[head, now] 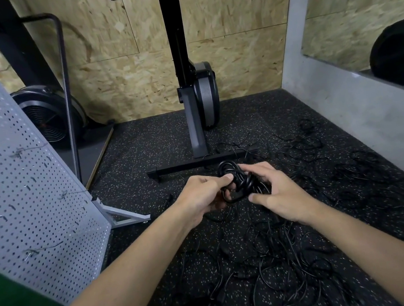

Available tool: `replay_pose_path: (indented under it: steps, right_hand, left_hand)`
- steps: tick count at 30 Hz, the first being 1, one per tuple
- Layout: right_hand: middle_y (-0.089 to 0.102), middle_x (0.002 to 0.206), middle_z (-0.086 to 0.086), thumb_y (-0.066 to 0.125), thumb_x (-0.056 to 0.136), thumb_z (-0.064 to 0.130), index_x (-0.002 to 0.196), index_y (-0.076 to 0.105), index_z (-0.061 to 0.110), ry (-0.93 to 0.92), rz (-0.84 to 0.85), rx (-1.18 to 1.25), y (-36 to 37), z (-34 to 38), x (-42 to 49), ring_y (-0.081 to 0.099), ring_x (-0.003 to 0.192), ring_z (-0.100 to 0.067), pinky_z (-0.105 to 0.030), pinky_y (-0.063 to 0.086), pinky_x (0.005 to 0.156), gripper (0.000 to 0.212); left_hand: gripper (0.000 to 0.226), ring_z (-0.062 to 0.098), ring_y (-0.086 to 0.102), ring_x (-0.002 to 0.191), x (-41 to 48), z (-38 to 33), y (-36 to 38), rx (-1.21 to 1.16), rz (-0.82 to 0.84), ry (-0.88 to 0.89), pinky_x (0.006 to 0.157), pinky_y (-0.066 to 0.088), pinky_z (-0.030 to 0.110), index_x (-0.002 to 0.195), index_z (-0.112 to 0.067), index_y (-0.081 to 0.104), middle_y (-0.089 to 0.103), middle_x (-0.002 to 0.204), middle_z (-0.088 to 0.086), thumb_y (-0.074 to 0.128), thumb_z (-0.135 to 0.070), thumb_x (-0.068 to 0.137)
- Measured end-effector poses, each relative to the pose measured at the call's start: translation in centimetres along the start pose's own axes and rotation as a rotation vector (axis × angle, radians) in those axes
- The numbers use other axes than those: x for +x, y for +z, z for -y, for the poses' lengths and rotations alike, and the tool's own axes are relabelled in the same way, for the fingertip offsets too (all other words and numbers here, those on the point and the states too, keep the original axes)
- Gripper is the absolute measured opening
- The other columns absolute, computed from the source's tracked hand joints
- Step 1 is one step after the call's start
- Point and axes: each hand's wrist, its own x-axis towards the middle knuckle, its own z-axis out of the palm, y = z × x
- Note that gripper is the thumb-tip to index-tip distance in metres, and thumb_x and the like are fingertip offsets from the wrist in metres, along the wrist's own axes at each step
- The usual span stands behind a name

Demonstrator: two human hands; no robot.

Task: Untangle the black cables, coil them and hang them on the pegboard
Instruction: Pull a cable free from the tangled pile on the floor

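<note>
A small coil of black cable (237, 183) sits in the centre of the frame, held above the floor between both hands. The left hand (201, 196) pinches its left side, thumb on top and fingers curled beneath. The right hand (277, 194) closes round its right side, fingers bent over the loops and thumb pressing in from below. The bundle is compact, a little taller than wide, with one rounded loop rising above the fingers toward the top of the frame. Its free end is hidden among the loops and fingers, so I cannot tell which way it points.

The grey pegboard (19, 177) fills the left of the frame, tilted, with thin wire hooks (20, 153) jutting toward the right. It lies to the left of the coil, so the left hand is the nearer one. My judgement is that hanging calls for a carry leftward and upward, with the open loop turned to face a hook.

Loose black cables (275, 271) lie in a tangle on the speckled floor mat (143, 145), across the lower and right parts of the frame. The base bar of an upright exercise machine (189, 90) lies just beyond the hands.
</note>
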Motion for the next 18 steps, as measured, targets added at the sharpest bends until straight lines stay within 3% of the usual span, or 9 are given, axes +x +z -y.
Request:
replay_pose_path:
  steps: [3, 6, 8, 13, 15, 18]
  right_hand:
    - [0.052, 0.135, 0.017, 0.072, 0.090, -0.003, 0.146, 0.054, 0.035, 0.066, 0.028, 0.065, 0.1, -0.2, 0.1, 0.048, 0.119, 0.014, -0.004, 0.036, 0.095, 0.070]
    - [0.052, 0.144, 0.013, 0.076, 0.086, -0.001, 0.147, 0.053, 0.038, 0.172, 0.071, 0.119, 0.1, -0.8, 0.3, 0.046, 0.136, -0.008, -0.022, 0.032, 0.109, 0.076]
    - [0.053, 0.145, 0.011, 0.077, 0.084, 0.000, 0.141, 0.056, 0.046, 0.202, 0.104, 0.119, 0.1, -1.2, 0.4, 0.045, 0.138, -0.012, -0.033, 0.031, 0.117, 0.076]
    - [0.064, 0.135, 0.013, 0.072, 0.083, -0.010, 0.131, 0.062, 0.047, 0.226, 0.106, 0.246, 0.1, -1.5, 0.4, 0.055, 0.129, -0.010, -0.038, 0.035, 0.119, 0.076]
    - [0.062, 0.137, 0.016, 0.070, 0.084, -0.012, 0.133, 0.061, 0.043, 0.217, 0.118, 0.269, 0.0, -1.5, 0.4, 0.054, 0.129, -0.004, -0.033, 0.036, 0.116, 0.075]
    - [0.061, 0.131, 0.024, 0.066, 0.084, -0.017, 0.131, 0.062, 0.038, 0.194, 0.122, 0.327, 0.0, -1.2, 0.4, 0.052, 0.117, 0.018, -0.017, 0.036, 0.102, 0.073]
  left_hand:
    - [0.028, 0.015, 0.066, 0.076, 0.2, 0.3, -0.2, 0.058, 0.002, 0.011, 0.075, 0.054, 0.033, 0.094, -0.004, 0.082, 0.079, 0.096, 0.014, 0.075, -0.030, 0.096]
    - [0.026, 0.015, 0.066, 0.076, 0.3, 0.8, -0.4, 0.148, 0.017, 0.038, 0.073, 0.054, 0.031, 0.090, -0.009, 0.084, 0.078, 0.087, 0.012, 0.074, -0.033, 0.096]
    - [0.026, 0.013, 0.066, 0.074, 0.2, 1.1, -0.3, 0.186, 0.036, 0.033, 0.069, 0.053, 0.028, 0.090, -0.009, 0.083, 0.074, 0.079, 0.008, 0.074, -0.032, 0.097]
    - [0.024, 0.013, 0.066, 0.076, 0.3, 1.0, -0.5, 0.189, 0.059, 0.012, 0.068, 0.053, 0.027, 0.089, -0.010, 0.084, 0.074, 0.080, 0.007, 0.073, -0.030, 0.097]
    - [0.023, 0.011, 0.067, 0.077, 0.3, 1.0, -0.6, 0.185, 0.070, 0.013, 0.069, 0.054, 0.027, 0.090, -0.010, 0.083, 0.074, 0.083, 0.006, 0.071, -0.029, 0.099]
    - [0.023, 0.011, 0.067, 0.076, 0.2, 1.0, -0.7, 0.181, 0.073, 0.002, 0.070, 0.055, 0.028, 0.092, -0.010, 0.082, 0.073, 0.080, 0.004, 0.070, -0.028, 0.100]
